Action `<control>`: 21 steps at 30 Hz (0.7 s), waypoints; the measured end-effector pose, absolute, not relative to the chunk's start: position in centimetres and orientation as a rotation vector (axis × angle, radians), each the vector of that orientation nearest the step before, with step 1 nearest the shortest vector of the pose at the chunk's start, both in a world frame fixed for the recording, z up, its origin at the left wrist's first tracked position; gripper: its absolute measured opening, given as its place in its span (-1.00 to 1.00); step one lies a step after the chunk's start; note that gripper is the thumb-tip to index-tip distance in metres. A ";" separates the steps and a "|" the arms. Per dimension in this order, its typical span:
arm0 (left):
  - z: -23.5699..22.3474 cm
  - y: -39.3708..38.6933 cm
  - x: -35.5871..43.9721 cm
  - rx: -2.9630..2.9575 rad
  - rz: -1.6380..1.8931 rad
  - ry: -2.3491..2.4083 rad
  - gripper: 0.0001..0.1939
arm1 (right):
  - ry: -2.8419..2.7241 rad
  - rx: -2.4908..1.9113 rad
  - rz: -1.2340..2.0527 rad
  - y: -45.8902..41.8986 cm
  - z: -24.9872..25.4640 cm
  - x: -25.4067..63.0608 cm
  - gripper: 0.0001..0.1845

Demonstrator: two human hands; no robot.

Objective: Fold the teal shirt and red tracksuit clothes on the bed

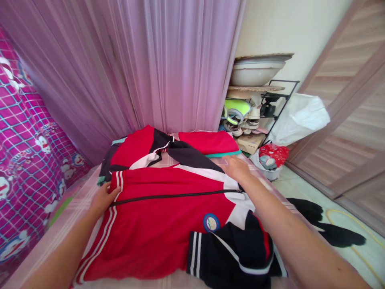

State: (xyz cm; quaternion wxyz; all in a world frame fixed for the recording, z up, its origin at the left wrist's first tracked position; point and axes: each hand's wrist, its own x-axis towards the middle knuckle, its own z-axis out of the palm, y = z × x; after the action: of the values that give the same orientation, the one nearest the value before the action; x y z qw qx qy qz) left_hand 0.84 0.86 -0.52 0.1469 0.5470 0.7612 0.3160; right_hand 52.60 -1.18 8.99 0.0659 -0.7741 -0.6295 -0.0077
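Observation:
A red zip-up jacket [156, 224] with black sleeves, white panels and a round blue-rimmed badge lies flat, its zip running sideways. Its near sleeve is folded in over the front, while the far one reaches away toward the back. At the white-striped hem on the left, my left hand [105, 197] closes its fingers on the jacket's edge. My right hand [237, 169] grips the far shoulder near the collar; its fingertips are partly hidden.
Behind the jacket lie another red and black garment [132, 148] and a folded red cloth [207, 141]. A purple curtain [168, 64] hangs at the back. On the right are a shoe rack [282, 105], basins [257, 73], a white bag [297, 116] and black slippers [339, 233] on the floor.

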 end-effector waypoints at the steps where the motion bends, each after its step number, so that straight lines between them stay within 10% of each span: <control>1: -0.7 0.4 0.9 1.558 0.937 2.190 -0.50 | -1.929 -2.228 -0.061 -0.1 9.6 51.2 -0.50; 12: -1.7 -0.9 1.4 1.457 1.066 2.177 -0.41 | -1.970 -2.102 0.130 12.9 11.8 39.8 -0.56; 21: -2.1 -0.9 1.1 1.487 1.020 2.184 -0.42 | -1.514 -1.674 0.642 6.2 15.9 47.3 -0.75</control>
State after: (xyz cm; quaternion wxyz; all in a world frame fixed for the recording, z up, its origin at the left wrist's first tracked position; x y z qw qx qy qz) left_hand 1.10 -0.90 -2.09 0.1540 0.5188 0.7620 0.3556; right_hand 47.34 6.16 15.87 0.3869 -0.6578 -0.5950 0.2521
